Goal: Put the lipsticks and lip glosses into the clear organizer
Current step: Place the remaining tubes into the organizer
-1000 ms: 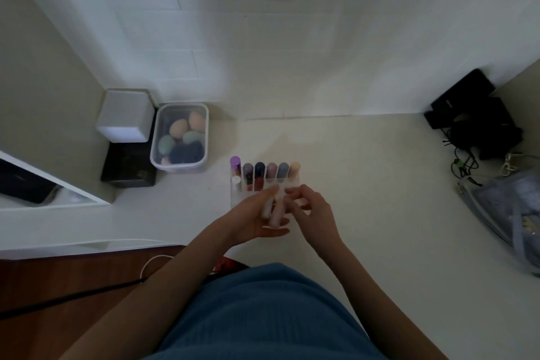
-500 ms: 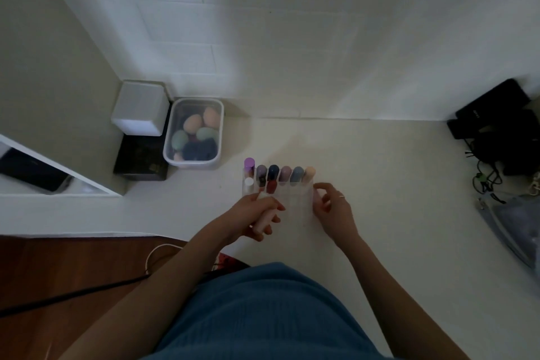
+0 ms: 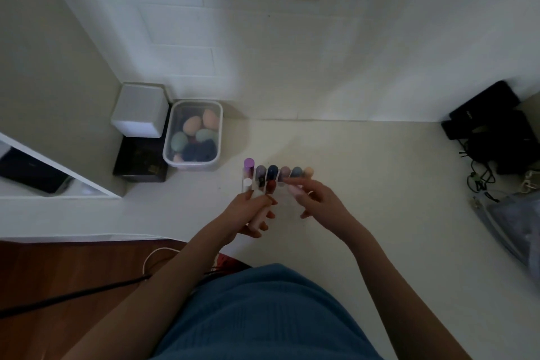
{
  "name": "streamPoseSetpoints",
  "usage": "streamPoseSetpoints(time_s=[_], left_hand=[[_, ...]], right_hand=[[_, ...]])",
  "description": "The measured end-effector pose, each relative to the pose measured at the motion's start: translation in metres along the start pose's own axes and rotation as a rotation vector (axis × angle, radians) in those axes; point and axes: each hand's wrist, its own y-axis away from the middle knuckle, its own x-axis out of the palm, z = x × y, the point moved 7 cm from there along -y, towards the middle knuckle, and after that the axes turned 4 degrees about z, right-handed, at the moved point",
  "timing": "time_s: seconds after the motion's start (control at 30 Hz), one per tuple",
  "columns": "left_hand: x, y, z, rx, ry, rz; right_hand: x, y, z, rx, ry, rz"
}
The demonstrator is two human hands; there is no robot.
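The clear organizer (image 3: 285, 197) stands on the cream table in front of me. Its back row holds several tubes with coloured caps, from a purple one (image 3: 248, 164) at the left to a peach one (image 3: 308, 171) at the right. A white-capped tube (image 3: 247, 183) and a red one (image 3: 272, 185) stand in the front row. My left hand (image 3: 251, 213) is closed on a pale pink tube (image 3: 261, 207), tip pointing at the organizer's front left. My right hand (image 3: 317, 199) hovers over the organizer's right side, fingers spread, a pale tube tip (image 3: 293, 190) near its fingertips.
A clear bin of makeup sponges (image 3: 193, 134) sits back left, beside a white cube (image 3: 140, 109) on a black box (image 3: 140, 164). Black items and cables (image 3: 493, 137) and a clear pouch (image 3: 514, 222) lie at the right. A mirror (image 3: 43, 175) leans at the left.
My right hand has moved from the organizer's right edge leftward over its top. My left hand has shifted slightly toward the front-left slots with the pink tube.
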Motion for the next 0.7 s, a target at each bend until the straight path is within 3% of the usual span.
streamPoseSetpoints(time_s=[0.23, 0.37, 0.6, 0.7], left_hand=[[-0.007, 0.005, 0.0, 0.053, -0.027, -0.033], [-0.008, 0.009, 0.002, 0.084, -0.047, -0.003], [0.003, 0.012, 0.003, 0.071, 0.004, 0.108], [0.008, 0.013, 0.001, 0.087, 0.006, 0.148]], right_hand=[[0.002, -0.008, 0.028, -0.225, 0.268, -0.288], [0.016, -0.011, 0.031, -0.287, 0.485, -0.263], [0.019, -0.008, 0.029, -0.219, 0.49, -0.186], [0.013, 0.003, 0.036, -0.283, 0.505, -0.279]])
